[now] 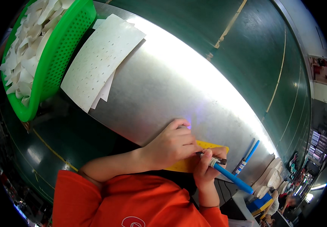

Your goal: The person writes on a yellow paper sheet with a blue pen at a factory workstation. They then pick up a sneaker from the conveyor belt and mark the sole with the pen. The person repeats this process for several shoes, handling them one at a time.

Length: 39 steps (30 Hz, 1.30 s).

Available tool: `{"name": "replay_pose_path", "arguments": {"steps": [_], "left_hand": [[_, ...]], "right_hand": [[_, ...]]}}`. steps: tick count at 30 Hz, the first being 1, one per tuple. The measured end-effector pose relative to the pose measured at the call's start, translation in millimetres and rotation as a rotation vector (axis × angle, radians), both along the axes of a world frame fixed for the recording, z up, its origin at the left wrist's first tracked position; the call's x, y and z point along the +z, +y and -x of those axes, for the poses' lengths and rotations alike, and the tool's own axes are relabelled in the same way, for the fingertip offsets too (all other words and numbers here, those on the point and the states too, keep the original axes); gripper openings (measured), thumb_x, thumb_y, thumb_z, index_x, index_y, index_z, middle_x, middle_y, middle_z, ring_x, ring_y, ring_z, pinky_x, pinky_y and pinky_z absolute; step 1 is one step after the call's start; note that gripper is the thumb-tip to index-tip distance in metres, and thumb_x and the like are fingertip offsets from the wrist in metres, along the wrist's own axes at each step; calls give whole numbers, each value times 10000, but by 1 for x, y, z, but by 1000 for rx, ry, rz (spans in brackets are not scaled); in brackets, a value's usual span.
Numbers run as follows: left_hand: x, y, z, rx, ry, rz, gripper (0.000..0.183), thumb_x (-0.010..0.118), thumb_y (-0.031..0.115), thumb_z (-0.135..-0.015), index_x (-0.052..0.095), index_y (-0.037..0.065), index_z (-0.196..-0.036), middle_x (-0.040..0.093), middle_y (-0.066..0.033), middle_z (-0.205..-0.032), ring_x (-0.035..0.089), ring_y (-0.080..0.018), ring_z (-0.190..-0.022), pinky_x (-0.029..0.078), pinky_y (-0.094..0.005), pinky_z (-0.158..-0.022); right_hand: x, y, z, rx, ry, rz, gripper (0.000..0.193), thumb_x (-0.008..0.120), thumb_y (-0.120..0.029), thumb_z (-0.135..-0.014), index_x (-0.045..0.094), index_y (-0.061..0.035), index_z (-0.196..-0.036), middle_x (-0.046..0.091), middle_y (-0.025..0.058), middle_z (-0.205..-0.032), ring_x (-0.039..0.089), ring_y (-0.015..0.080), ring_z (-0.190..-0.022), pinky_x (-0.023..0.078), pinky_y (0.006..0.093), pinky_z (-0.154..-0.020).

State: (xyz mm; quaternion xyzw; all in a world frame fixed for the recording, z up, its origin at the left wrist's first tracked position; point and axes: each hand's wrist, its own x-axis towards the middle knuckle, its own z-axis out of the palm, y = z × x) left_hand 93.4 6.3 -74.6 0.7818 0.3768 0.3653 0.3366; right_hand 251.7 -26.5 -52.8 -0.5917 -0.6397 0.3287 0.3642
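My right hand (206, 169) is closed around a tool with a long blue handle (234, 179). White wrapping and a dark metal part show by its fingers; the tool's working end is hidden. Close beside it, my left hand (173, 145) is curled with its fingers bent in, near the tool's hidden end. What the left fingers hold, if anything, cannot be made out. Partly under both hands lies a flat yellow board (181, 166) at the table's near edge.
On the metal table (152, 83) lie stacked white speckled sheets (103, 53) at the left. A green basket (63, 49) heaped with white curved pieces stands beyond them. A blue stick (251, 151) lies at right, near pale moulded pieces (273, 176). Another person (275, 206) sits at lower right.
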Motion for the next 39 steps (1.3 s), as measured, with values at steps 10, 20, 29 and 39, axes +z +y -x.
{"name": "replay_pose_path", "arguments": {"steps": [10, 20, 29, 39], "left_hand": [[23, 4, 1, -207, -210, 157, 176, 682, 227, -738, 636, 112, -863, 559, -1, -814, 529, -174, -770, 377, -333, -747], [54, -20, -14, -281, -512, 612, 146, 698, 91, -734, 673, 42, -869, 652, -71, -817, 603, -199, -754, 464, -284, -685], [62, -52, -20, -117, -365, 669, 189, 681, 127, -762, 671, 3, -904, 668, -118, -791, 646, -179, -662, 490, -234, -607], [61, -55, -19, -273, -326, 787, 197, 641, 150, -805, 649, 8, -941, 647, -107, -792, 623, -157, -696, 468, -229, -636]], "right_hand": [[26, -6, -27, 37, 686, 193, 189, 596, -165, -812, 502, -3, -785, 551, 95, -662, 493, 135, -497, 411, 264, -489], [49, -35, -47, 30, 616, 156, 195, 614, -135, -780, 518, 19, -852, 590, 125, -780, 569, 161, -602, 442, 249, -549], [58, -47, -37, 22, 357, 162, 122, 539, 17, -811, 497, 7, -925, 548, 47, -740, 503, 85, -612, 385, 212, -540], [58, -55, -41, -13, 593, 279, 96, 547, -47, -832, 483, -12, -894, 532, 30, -716, 494, 65, -602, 375, 196, -534]]}}
